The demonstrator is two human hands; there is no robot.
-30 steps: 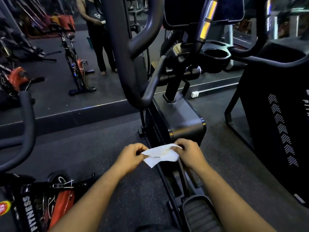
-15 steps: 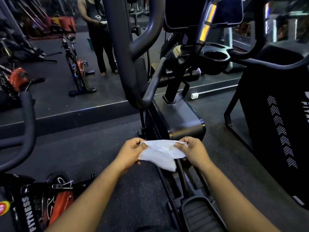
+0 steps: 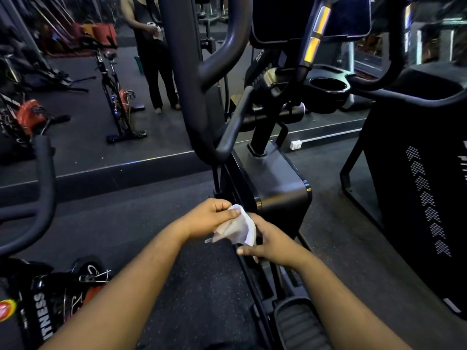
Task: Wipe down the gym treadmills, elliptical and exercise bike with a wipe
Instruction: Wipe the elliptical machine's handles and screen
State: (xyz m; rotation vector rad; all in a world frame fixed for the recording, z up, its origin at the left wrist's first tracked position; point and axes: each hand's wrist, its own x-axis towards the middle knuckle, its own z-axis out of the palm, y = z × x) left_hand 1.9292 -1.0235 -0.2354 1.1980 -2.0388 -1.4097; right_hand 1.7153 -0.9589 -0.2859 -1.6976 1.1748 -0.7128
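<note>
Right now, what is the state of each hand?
Left hand: closed, pinching the crumpled white paper wipe.
Right hand: beside the wipe; grip cannot be told.

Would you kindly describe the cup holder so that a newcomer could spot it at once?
Start at the big black elliptical straight ahead, in front of the mirror wall. Follow its centre post up to the tray below the screen. The cup holder is the round, deep, empty black well there, right of the yellow-lit strip; nothing else nearby is a round hollow.
</note>
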